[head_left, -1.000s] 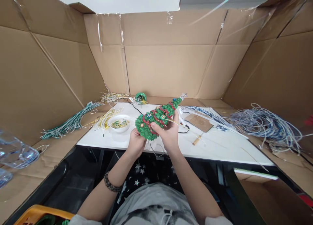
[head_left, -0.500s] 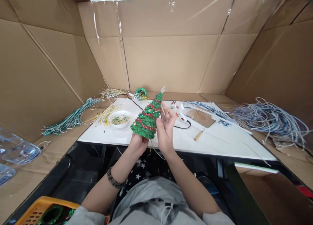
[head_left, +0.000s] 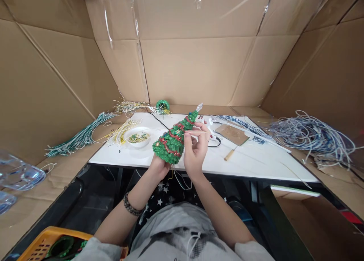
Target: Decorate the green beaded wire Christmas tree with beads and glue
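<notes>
The left hand point(head_left: 159, 166) is gripping the green tree ornament point(head_left: 173, 141) by its base, tilted; the right hand point(head_left: 195, 153) is pinching a thin wire point(head_left: 191, 131) beside it.

Bare table point(head_left: 256, 166) right of glue gun point(head_left: 212, 134)

Green tree point(head_left: 172, 145) with red garland; white table point(head_left: 256, 166).

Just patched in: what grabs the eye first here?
The green Christmas tree with red garlands, held tilted at centre over the white table's near edge. The left hand grips its base and the right hand pinches a thin wire at its side. Grey-blue wire bundles sprawl at right.
</notes>
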The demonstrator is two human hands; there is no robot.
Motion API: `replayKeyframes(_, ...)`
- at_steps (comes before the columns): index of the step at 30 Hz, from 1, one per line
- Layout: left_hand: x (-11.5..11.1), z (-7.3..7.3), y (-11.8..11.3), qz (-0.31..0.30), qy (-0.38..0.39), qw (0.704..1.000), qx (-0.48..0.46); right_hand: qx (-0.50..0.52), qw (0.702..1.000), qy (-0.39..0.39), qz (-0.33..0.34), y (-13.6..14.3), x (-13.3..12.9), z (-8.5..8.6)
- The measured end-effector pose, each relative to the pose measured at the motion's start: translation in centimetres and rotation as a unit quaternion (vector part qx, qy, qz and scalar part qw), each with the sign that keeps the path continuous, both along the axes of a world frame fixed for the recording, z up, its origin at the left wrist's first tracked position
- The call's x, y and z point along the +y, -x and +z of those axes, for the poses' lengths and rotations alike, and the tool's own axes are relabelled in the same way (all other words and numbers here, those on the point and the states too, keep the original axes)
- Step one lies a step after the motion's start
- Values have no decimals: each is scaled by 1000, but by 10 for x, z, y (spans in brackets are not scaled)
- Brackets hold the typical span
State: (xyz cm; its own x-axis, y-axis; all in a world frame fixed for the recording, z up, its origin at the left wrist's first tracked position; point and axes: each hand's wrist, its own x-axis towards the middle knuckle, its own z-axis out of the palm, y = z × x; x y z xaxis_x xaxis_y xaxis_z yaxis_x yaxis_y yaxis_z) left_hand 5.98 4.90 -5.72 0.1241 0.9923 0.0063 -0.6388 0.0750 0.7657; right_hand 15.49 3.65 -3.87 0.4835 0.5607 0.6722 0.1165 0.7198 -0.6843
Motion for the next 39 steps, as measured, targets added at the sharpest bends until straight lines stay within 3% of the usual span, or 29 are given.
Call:
replayKeyframes(6,1,4,6,-1,6,1000,21,-31,1000,-6,4,0,-1,-3)
replayKeyframes(11,0,4,10,-9,-4,1000,11,94,991,30,89,9,-6,-15)
replayKeyframes(15,4,-2,11,-16,7,1000,16,118,962,80,233,17,-4,-32)
replayKeyframes(17,6,-4,11,-11,9,1000,16,134,948,100,272,18,0,-35)
replayKeyframes(25,5,5,8,32,-6,998,47,174,948,105,246,13,12,-18)
replayKeyframes(30,8,0,7,79,-7,996,43,169,948,101,251,14,13,-16)
replayKeyframes(34,16,-5,15,91,-3,994,69,201,946,79,241,7,16,-12)
replayKeyframes(39,24,2,30,96,-10,989,107,206,954,47,213,-11,21,-1)
